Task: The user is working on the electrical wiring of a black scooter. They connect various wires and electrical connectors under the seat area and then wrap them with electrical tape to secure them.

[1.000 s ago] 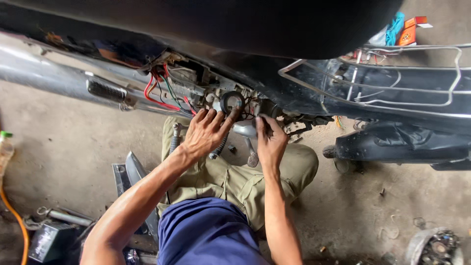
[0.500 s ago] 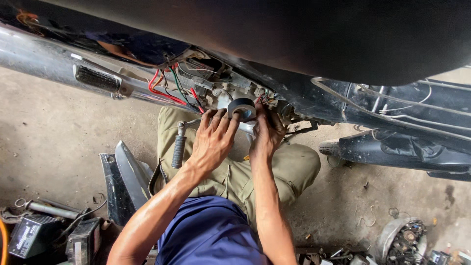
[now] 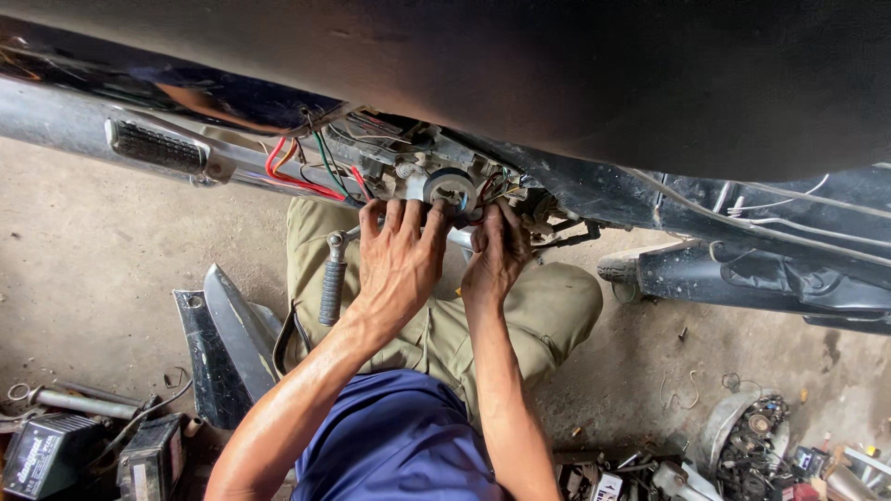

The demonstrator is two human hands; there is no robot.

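I look down at a motorcycle (image 3: 575, 83) on its side of the frame, its dark seat filling the top. My left hand (image 3: 397, 264) lies flat with fingers spread, fingertips touching the exposed engine area just below a round black part (image 3: 451, 190). My right hand (image 3: 499, 255) is curled against the same spot, fingers pinched on small wires beside the round part. Red, green and black wires (image 3: 311, 172) run out to the left of it. What the fingertips grip is hidden.
A chrome exhaust pipe (image 3: 74, 125) runs along the upper left. A kick-starter lever (image 3: 332, 283) hangs by my knee. A black body panel (image 3: 227, 343) lies on the concrete floor; batteries (image 3: 51, 455) sit at lower left, engine parts (image 3: 752, 436) at lower right.
The view has shifted, so the motorcycle fills more of the top. Both hands have moved closer together onto the round part; the right hand has curled onto the wires.
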